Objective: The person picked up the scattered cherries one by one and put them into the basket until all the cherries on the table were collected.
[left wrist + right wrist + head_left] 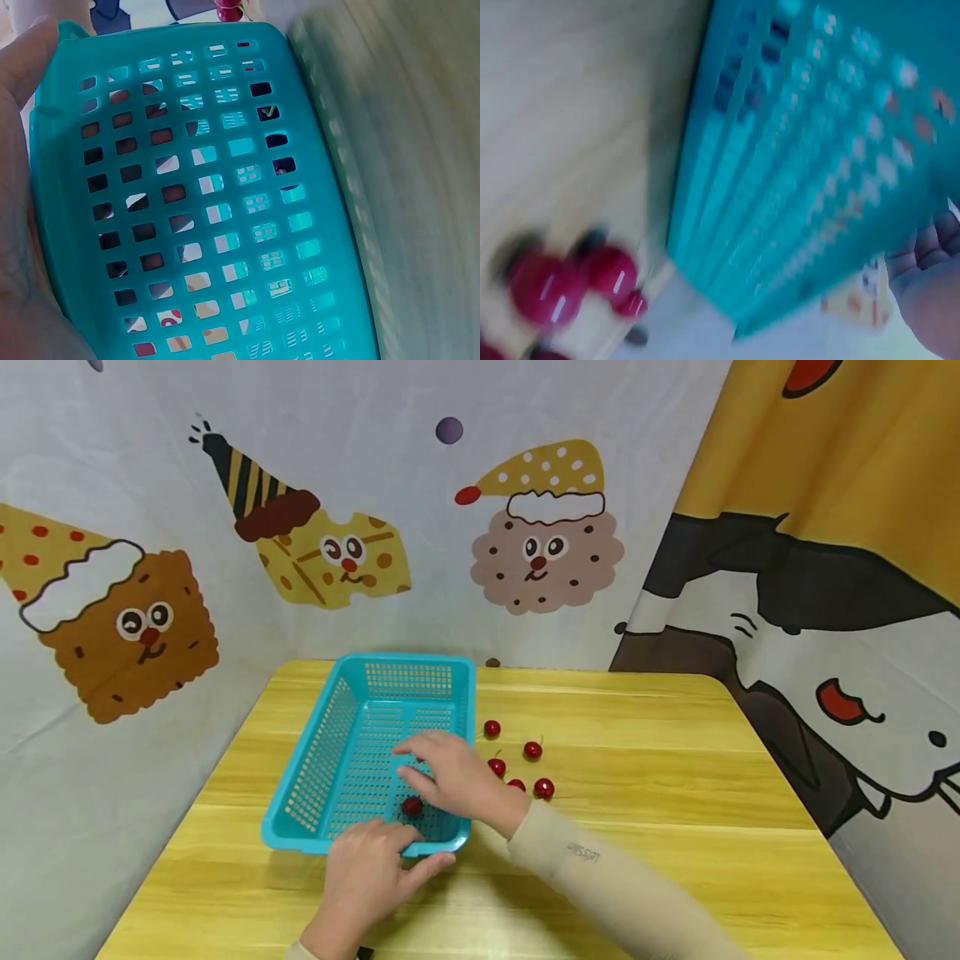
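A blue basket (302, 752) sits on the wooden table (675, 777), left of the table's centre. At the basket's six o'clock, the left hand (367, 870) grips the rim, thumb outside; its fingers are partly hidden by the wall in the left wrist view. The right hand (453, 777) reaches over the three o'clock side, thumb and fingers spread apart; whatever lies beneath its palm cannot be made out. One cherry (412, 807) lies in the basket toward five o'clock, between the hands. Five more cherries (543, 788) rest on the table at the basket's three o'clock, one partly covered by the right wrist. The right wrist view blurs them and cuts some off. The left sleeve (300, 952) is cropped at the bottom edge.
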Action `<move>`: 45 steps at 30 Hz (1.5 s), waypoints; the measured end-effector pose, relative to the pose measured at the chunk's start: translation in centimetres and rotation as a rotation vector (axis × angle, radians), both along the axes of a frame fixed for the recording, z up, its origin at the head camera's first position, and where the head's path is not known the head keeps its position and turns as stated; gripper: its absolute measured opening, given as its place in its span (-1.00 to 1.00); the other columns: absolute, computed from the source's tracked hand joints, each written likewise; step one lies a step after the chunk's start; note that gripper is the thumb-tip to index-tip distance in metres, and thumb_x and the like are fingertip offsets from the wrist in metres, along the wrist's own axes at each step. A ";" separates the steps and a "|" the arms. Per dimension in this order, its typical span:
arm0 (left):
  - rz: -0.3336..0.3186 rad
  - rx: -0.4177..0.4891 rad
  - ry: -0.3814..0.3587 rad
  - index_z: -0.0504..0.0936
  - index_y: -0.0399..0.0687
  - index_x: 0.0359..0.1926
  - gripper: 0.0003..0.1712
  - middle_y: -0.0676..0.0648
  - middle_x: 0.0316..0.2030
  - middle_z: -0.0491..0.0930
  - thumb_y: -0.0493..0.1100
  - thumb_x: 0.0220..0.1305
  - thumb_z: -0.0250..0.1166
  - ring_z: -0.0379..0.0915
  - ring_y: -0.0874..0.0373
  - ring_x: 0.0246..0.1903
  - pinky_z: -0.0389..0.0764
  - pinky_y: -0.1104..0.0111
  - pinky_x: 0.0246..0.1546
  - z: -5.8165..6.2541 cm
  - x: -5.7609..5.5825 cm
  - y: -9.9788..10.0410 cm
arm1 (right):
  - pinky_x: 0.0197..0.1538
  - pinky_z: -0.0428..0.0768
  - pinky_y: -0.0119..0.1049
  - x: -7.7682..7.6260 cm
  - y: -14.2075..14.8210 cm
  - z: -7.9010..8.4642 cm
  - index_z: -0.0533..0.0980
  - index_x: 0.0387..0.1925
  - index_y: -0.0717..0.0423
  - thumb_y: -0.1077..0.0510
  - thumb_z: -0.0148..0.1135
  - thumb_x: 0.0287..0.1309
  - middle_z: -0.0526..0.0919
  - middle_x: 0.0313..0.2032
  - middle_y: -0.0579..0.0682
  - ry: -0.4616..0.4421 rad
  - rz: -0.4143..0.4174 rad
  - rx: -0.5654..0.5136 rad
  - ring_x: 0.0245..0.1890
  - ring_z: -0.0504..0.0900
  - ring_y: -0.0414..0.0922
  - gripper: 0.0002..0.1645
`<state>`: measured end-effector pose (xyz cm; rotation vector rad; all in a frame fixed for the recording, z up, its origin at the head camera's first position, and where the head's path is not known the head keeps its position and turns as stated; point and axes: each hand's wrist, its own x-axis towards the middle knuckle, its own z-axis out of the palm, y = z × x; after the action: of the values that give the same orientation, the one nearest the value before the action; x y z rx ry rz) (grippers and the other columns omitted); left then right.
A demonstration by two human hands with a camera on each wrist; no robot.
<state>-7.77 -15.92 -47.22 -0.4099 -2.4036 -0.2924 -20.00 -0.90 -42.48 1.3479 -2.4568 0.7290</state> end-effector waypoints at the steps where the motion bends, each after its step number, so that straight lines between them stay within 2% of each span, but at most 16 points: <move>1: 0.000 -0.002 -0.004 0.68 0.24 -0.58 -0.38 0.22 -0.66 0.61 0.62 -0.10 0.26 0.47 0.27 -0.66 0.37 0.45 -0.64 0.0 0.0 0.0 | 0.00 0.62 -0.35 -0.3 1.2 0.3 0.55 0.11 0.00 0.00 0.17 0.37 0.68 0.03 -0.12 -0.010 -0.021 -0.052 -0.13 0.68 -0.20 -0.65; 3: 0.005 -0.007 -0.025 0.69 0.25 -0.56 -0.39 0.22 -0.63 0.64 0.62 -0.10 0.27 0.49 0.27 -0.65 0.38 0.45 -0.62 0.0 0.0 0.1 | -0.02 0.63 -0.31 -1.0 3.8 0.8 0.52 0.14 0.04 0.00 0.19 0.36 0.66 0.06 -0.08 -0.040 -0.085 -0.114 -0.13 0.68 -0.16 -0.61; 6: 0.029 -0.019 -0.065 0.69 0.27 -0.56 -0.39 0.23 -0.61 0.65 0.64 -0.11 0.25 0.51 0.27 -0.63 0.37 0.46 -0.61 0.1 0.0 0.0 | -0.07 0.65 -0.27 -1.9 8.1 1.2 0.50 0.18 0.02 -0.03 0.18 0.37 0.66 0.05 -0.07 -0.084 -0.222 -0.112 -0.12 0.67 -0.13 -0.57; 9: 0.050 -0.025 -0.095 0.69 0.29 -0.56 -0.38 0.24 -0.60 0.67 0.66 -0.10 0.22 0.52 0.28 -0.61 0.37 0.47 -0.59 0.2 0.2 0.0 | -0.14 0.64 -0.23 -2.2 12.1 0.9 0.50 0.18 -0.02 -0.05 0.17 0.37 0.66 0.03 -0.06 -0.145 -0.338 -0.042 -0.13 0.66 -0.12 -0.58; 12: 0.057 -0.024 -0.106 0.69 0.31 -0.57 -0.37 0.25 -0.60 0.66 0.67 -0.09 0.20 0.51 0.29 -0.61 0.36 0.48 -0.59 0.2 0.3 -0.1 | -0.16 0.62 -0.18 -1.8 15.1 0.1 0.54 0.14 -0.05 -0.06 0.21 0.34 0.66 0.04 -0.06 -0.213 -0.388 0.082 -0.14 0.67 -0.10 -0.61; 15: 0.054 -0.018 -0.107 0.69 0.31 -0.58 -0.38 0.26 -0.61 0.65 0.67 -0.10 0.21 0.50 0.30 -0.62 0.34 0.49 -0.60 0.2 0.3 -0.2 | -0.07 0.64 -0.10 -0.9 16.9 -1.2 0.56 0.12 -0.07 -0.09 0.26 0.29 0.66 0.07 -0.05 -0.241 -0.376 0.244 -0.08 0.68 -0.06 -0.58; 18: 0.051 -0.016 -0.100 0.68 0.30 -0.58 -0.39 0.25 -0.62 0.65 0.66 -0.10 0.22 0.50 0.29 -0.62 0.34 0.49 -0.60 0.1 0.2 -0.2 | 0.01 0.64 -0.07 -0.3 17.6 -2.7 0.56 0.13 -0.09 -0.11 0.32 0.24 0.66 0.05 -0.06 -0.208 -0.330 0.351 -0.02 0.68 -0.06 -0.54; 20: 0.046 -0.012 -0.095 0.68 0.30 -0.58 -0.40 0.25 -0.62 0.65 0.64 -0.11 0.24 0.51 0.29 -0.62 0.35 0.48 -0.59 0.1 0.2 -0.1 | 0.05 0.64 -0.08 -0.2 17.8 -3.6 0.57 0.13 -0.08 -0.08 0.36 0.20 0.67 0.02 -0.06 -0.160 -0.303 0.370 -0.01 0.68 -0.07 -0.52; 24: 0.041 -0.005 -0.095 0.68 0.29 -0.58 -0.42 0.25 -0.62 0.65 0.62 -0.12 0.28 0.52 0.29 -0.62 0.36 0.48 -0.58 -0.1 0.2 0.0 | -0.01 0.65 -0.14 -0.4 17.6 -4.9 0.60 0.07 -0.08 -0.01 0.42 0.14 0.69 -0.06 -0.08 -0.094 -0.266 0.357 -0.11 0.69 -0.13 -0.56; 28: 0.043 -0.006 -0.111 0.69 0.30 -0.58 -0.40 0.25 -0.61 0.65 0.64 -0.11 0.25 0.53 0.28 -0.61 0.36 0.48 -0.57 -0.2 0.2 0.1 | -0.09 0.66 -0.16 -0.4 17.3 -5.7 0.65 -0.05 -0.09 0.07 0.43 0.13 0.69 -0.14 -0.09 -0.092 -0.230 0.353 -0.21 0.68 -0.15 -0.68; 32: 0.050 -0.016 -0.127 0.70 0.30 -0.57 -0.38 0.24 -0.60 0.66 0.66 -0.09 0.21 0.54 0.26 -0.59 0.38 0.45 -0.56 -0.3 0.2 0.2 | -0.12 0.66 -0.15 -0.3 17.2 -6.0 0.66 -0.10 -0.06 0.15 0.42 0.12 0.70 -0.17 -0.07 -0.114 -0.236 0.360 -0.23 0.69 -0.13 -0.73; 34: 0.053 -0.019 -0.135 0.70 0.30 -0.56 -0.39 0.24 -0.60 0.67 0.66 -0.09 0.22 0.55 0.25 -0.59 0.39 0.44 -0.56 -0.3 0.2 0.3 | -0.13 0.67 -0.16 -0.6 17.3 -5.5 0.66 -0.09 -0.03 0.17 0.42 0.12 0.70 -0.16 -0.05 -0.107 -0.254 0.361 -0.22 0.70 -0.11 -0.73; 37: 0.055 -0.021 -0.138 0.69 0.31 -0.55 -0.40 0.24 -0.59 0.67 0.65 -0.10 0.23 0.55 0.26 -0.58 0.39 0.45 -0.55 -0.2 0.2 0.3 | -0.15 0.68 -0.15 -1.3 16.9 -3.6 0.65 -0.06 0.02 0.19 0.40 0.13 0.71 -0.14 -0.01 -0.081 -0.295 0.338 -0.22 0.71 -0.08 -0.70; 39: 0.053 -0.017 -0.135 0.69 0.32 -0.55 -0.42 0.25 -0.59 0.67 0.64 -0.11 0.26 0.54 0.27 -0.59 0.37 0.47 -0.57 -0.1 0.2 0.2 | -0.16 0.68 -0.16 -1.9 16.3 -1.5 0.64 -0.01 0.03 0.16 0.39 0.16 0.71 -0.12 -0.01 -0.056 -0.332 0.310 -0.22 0.71 -0.09 -0.68; 42: 0.052 -0.016 -0.121 0.69 0.33 -0.56 -0.43 0.25 -0.59 0.66 0.64 -0.13 0.27 0.52 0.29 -0.60 0.31 0.51 -0.60 0.0 0.2 0.1 | -0.15 0.68 -0.18 -2.7 14.4 2.1 0.59 0.09 0.00 0.08 0.32 0.26 0.68 -0.03 -0.04 -0.071 -0.370 0.247 -0.17 0.70 -0.13 -0.63; 45: 0.047 -0.014 -0.110 0.69 0.33 -0.57 -0.42 0.25 -0.61 0.65 0.64 -0.13 0.26 0.50 0.29 -0.62 0.26 0.52 -0.62 0.0 0.1 0.0 | -0.08 0.67 -0.23 -2.9 11.1 5.0 0.54 0.17 -0.02 0.03 0.26 0.31 0.65 0.02 -0.07 -0.076 -0.334 0.144 -0.12 0.69 -0.18 -0.58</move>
<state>-7.66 -15.92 -47.25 -0.3510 -2.5207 -0.2843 -22.93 10.21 -37.50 0.9278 -2.7446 0.5400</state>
